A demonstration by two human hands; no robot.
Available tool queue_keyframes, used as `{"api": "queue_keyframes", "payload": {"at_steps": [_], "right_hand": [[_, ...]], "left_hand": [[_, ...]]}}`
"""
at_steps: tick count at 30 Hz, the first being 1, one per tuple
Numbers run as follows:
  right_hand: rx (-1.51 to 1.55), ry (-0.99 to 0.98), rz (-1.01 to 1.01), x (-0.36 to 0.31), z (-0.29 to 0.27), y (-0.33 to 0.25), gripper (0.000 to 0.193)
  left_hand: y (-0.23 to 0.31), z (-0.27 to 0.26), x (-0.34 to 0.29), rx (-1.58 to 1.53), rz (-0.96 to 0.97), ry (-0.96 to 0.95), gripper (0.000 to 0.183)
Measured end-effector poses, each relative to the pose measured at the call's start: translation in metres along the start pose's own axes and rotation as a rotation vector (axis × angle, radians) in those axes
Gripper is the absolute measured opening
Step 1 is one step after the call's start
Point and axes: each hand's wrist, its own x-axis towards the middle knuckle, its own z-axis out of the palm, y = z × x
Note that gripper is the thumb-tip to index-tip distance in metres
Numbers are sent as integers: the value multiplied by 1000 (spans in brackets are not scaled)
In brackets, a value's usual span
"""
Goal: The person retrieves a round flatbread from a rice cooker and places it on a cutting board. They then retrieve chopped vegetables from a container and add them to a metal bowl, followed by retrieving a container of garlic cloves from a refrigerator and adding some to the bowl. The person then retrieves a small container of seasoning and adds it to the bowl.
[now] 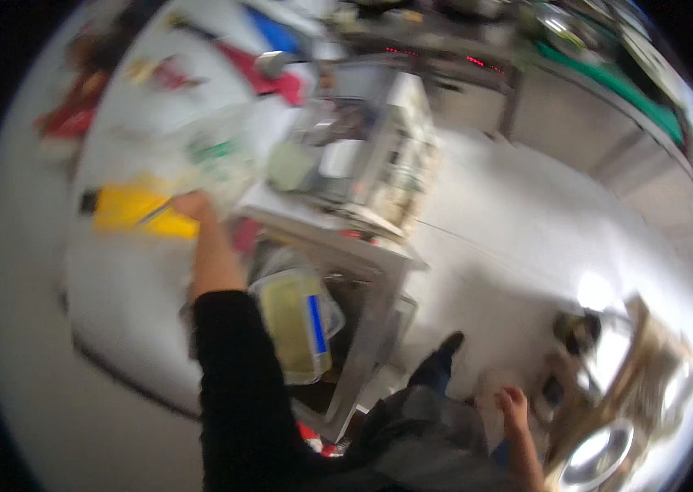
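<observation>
My left hand reaches over the white table at the left, its fingers closed around a thin grey knife-like tool. Motion blur hides the tool's exact kind. Under it lies a flat yellow board or sheet with a dark piece at its left end. A clear plastic bag with green print rests just beyond that hand. My right hand hangs low at the right, away from the table. Its fingers are loosely curled and apart, and nothing shows in them.
A grey bin with small items stands at the table's corner. Below, a shelf holds a pale lidded plastic container. Metal bowls and cardboard are at the lower right. Steel counters line the far side.
</observation>
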Motion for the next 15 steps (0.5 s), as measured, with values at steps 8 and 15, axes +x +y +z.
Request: {"api": "queue_keyframes", "payload": {"at_steps": [8,15], "right_hand": [[-46,-15,15,9,6,17,28],[-215,143,71,30,-22,38,25]], "left_hand": [[7,71,98,-5,424,-34,25],[-20,74,99,230,635,236,27]]}}
